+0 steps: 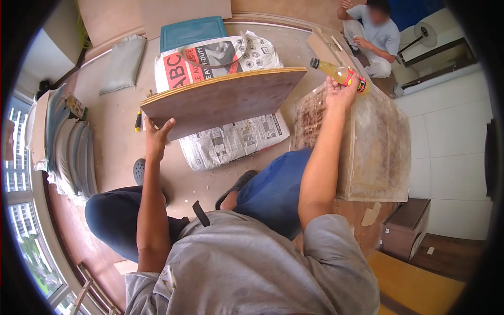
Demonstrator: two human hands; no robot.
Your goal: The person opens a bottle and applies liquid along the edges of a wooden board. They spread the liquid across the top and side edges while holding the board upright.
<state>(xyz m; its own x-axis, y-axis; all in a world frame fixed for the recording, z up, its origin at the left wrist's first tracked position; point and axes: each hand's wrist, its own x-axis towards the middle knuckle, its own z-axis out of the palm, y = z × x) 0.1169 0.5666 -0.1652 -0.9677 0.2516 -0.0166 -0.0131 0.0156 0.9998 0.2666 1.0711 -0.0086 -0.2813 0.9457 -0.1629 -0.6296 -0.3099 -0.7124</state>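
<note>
My left hand [157, 137] grips the near left corner of a plywood board [226, 102], thumb against its brownish face. The board stands tilted over a white tile adhesive bag [236, 142], hiding the middle of the bag area. Off to the right, my right hand [342, 94] is closed round a bottle [332, 70] of yellowish liquid with a black cap and a red and yellow label. The bottle lies nearly sideways in the hand, above a stained wooden panel [373, 152].
Behind the board is a teal lid-like panel [193, 32]. Stacked bags [73, 142] stand by the window at left, and a yellow-handled tool [138, 121] lies on the floor. Another person [373, 34] squats at the back right, near a standing fan [424, 34].
</note>
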